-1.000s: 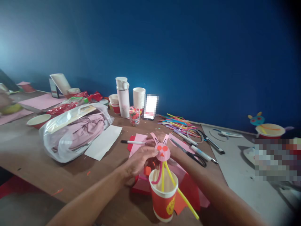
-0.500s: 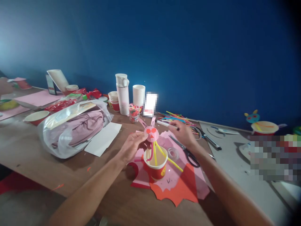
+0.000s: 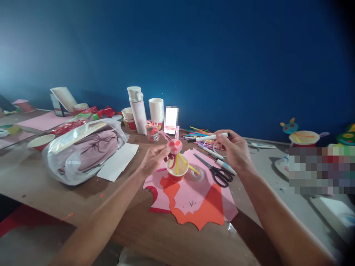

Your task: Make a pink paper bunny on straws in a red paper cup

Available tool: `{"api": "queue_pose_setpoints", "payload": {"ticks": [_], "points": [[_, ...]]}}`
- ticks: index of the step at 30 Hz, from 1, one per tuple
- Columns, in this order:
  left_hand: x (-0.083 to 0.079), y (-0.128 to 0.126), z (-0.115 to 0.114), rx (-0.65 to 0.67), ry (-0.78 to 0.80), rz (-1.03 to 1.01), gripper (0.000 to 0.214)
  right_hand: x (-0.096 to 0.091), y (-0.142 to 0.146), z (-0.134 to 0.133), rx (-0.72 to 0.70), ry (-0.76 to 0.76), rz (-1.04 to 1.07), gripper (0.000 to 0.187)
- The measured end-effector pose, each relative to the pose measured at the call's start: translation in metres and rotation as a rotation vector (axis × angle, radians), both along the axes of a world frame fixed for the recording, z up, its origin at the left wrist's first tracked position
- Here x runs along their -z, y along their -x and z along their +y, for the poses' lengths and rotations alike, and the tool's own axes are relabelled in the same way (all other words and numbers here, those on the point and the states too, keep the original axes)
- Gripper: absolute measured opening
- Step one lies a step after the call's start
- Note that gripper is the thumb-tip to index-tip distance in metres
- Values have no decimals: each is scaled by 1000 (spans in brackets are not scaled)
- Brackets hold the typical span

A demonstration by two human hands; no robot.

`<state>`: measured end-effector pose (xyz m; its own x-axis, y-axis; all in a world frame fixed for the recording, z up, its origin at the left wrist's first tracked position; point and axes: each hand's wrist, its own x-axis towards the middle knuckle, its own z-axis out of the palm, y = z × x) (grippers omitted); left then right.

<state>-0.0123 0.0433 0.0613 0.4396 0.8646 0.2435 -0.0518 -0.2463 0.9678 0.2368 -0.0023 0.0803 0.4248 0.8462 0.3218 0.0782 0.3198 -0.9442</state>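
Note:
My left hand (image 3: pixel 155 157) pinches the edge of a pink paper rabbit head (image 3: pixel 175 146) with red eyes and long ears. Below the head is a red-and-white paper cup (image 3: pixel 173 176), with yellow and pink strips (image 3: pixel 177 168) running down into it. Whether the cup rests on the paper or hangs from the head, I cannot tell. My right hand (image 3: pixel 234 147) grips a white marker (image 3: pixel 206 137) with black ends, held level above the tabletop and pointing left. Black-handled scissors (image 3: pixel 219 175) and a clear tape roll (image 3: pixel 198 173) lie between the hands.
Pink paper (image 3: pixel 188 195) and cut orange paper (image 3: pixel 180 212) lie in front. Behind stand a white bottle (image 3: pixel 138 112), stacked cups (image 3: pixel 156 111), a small clear jar (image 3: pixel 152 133) and a bright phone. Coloured sticks (image 3: pixel 196 130) lie at the back; a plastic bag (image 3: pixel 83 153) sits left.
My right hand has lifted the marker away from the rabbit head, moving right and up. The head and cup have shifted farther back over the papers, still with my left hand on the head.

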Motion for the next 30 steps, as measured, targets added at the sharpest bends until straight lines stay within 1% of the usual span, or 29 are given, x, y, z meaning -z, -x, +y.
{"api": "queue_pose_setpoints", "payload": {"ticks": [5, 10, 14, 16, 19, 22, 23, 24, 26, 28, 30], "points": [[1, -4, -3, -46, -37, 46, 27, -5, 4, -4, -19, -9, 41, 14], [-1, -5, -4, -27, -13, 55, 25, -7, 7, -7, -47, -39, 38, 16], [-2, -2, -4, -30, 59, -10, 27, -14, 7, -11, -18, -132, 115, 13], [-4, 2, -5, -49, 59, -25, 30, -18, 9, -15, -22, -190, 170, 12], [-12, 13, -14, -159, -41, -23, 28, -21, 17, -21, -50, -222, 174, 15], [-27, 22, -37, -281, -232, 41, 20, -20, 35, -30, -90, -183, 101, 20], [-32, 23, -47, -279, -268, 79, 18, -20, 43, -33, -121, -178, 85, 19], [-37, 23, -56, -237, -285, 121, 18, -20, 50, -37, -180, -167, 71, 18], [-42, 19, -70, -116, -299, 179, 26, -21, 63, -46, -282, -150, 42, 18], [-40, 11, -77, -10, -258, 194, 26, -22, 72, -54, -346, -135, 5, 16], [-33, 3, -79, 55, -148, 194, 21, -23, 78, -60, -409, -108, -11, 15]]}}
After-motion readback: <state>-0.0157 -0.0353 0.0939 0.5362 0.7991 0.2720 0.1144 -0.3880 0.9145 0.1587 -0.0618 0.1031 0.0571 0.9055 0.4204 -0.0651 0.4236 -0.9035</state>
